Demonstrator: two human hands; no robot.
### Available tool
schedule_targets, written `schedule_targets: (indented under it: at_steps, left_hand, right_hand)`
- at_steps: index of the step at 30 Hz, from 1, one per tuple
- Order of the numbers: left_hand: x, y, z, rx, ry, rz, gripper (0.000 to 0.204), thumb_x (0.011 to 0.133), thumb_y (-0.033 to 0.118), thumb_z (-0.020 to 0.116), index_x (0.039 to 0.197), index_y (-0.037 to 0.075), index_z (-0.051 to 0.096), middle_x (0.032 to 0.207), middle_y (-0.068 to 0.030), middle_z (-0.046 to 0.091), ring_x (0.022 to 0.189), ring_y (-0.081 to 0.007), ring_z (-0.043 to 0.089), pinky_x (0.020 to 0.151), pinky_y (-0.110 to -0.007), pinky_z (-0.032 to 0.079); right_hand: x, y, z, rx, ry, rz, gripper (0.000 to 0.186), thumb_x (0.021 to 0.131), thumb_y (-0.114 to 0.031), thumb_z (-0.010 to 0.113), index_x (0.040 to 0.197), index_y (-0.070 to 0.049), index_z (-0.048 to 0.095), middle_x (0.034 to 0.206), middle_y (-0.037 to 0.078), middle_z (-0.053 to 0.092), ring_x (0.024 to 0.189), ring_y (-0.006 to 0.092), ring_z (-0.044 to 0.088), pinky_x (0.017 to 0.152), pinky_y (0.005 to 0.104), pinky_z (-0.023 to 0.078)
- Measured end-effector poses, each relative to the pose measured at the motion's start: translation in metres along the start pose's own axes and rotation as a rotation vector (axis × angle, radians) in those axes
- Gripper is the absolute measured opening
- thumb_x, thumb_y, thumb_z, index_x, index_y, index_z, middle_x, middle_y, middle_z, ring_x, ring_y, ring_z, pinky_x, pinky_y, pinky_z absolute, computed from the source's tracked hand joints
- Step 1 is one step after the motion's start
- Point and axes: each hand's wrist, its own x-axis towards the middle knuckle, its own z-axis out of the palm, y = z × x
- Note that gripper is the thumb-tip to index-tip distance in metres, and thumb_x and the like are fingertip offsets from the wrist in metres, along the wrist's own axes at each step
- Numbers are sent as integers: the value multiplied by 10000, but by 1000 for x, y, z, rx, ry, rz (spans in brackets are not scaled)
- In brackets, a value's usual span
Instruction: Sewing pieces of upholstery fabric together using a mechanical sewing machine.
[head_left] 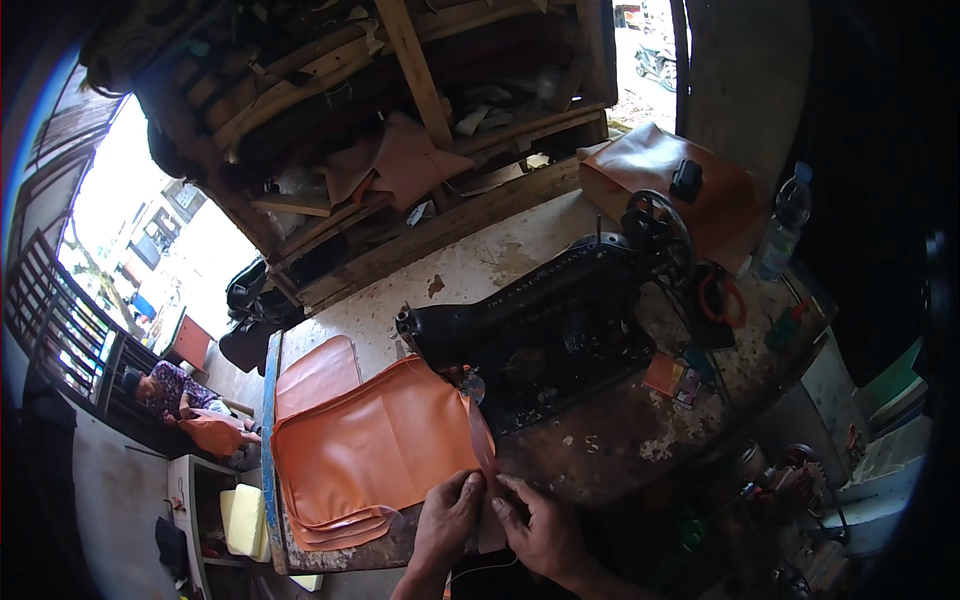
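Note:
A black sewing machine [530, 300] stands on a worn table, its needle end over the right edge of a flat orange leather-like panel [375, 440]. The panel has rounded corners and a raised, folded rim. A narrow pinkish-brown strip [480, 435] runs from beneath the needle end down along the panel's edge. My left hand [450, 515] is closed on this strip between thumb and fingers, close to the panel's lower right corner. Beside it, my right hand [545, 525] pinches the same strip. More layers of orange material [320, 375] lie under and behind the panel.
Folded brown sheeting [660, 180] lies behind the machine's handwheel, near a plastic bottle [785, 225]. Red-handled scissors [730, 300] rest to the right. A wooden rack with scraps [400, 165] stands behind the table. At the far left, another person [180, 395] sits with orange material.

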Motion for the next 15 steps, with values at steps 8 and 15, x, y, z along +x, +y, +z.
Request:
schedule_targets:
  at_steps: [8, 15]
  left_hand:
    - [0, -4, 7, -336, -7, -141, 401, 1145, 303, 562, 1243, -59, 703, 1036, -73, 764, 872, -102, 700, 779, -269, 582]
    - [3, 2, -1, -691, -118, -216, 253, 1111, 215, 621, 1088, -26, 695, 940, -88, 738, 786, -152, 721, 705, -282, 597]
  right_hand:
    - [-7, 1, -1, -77, 2, -81, 327, 1002, -201, 722, 1266, -7, 724, 963, 185, 712, 884, 388, 732, 784, 438, 598]
    - [43, 10, -29, -172, -87, -242, 276, 988, -170, 707, 1246, -92, 764, 1096, 140, 724, 942, 328, 730, 811, 405, 604]
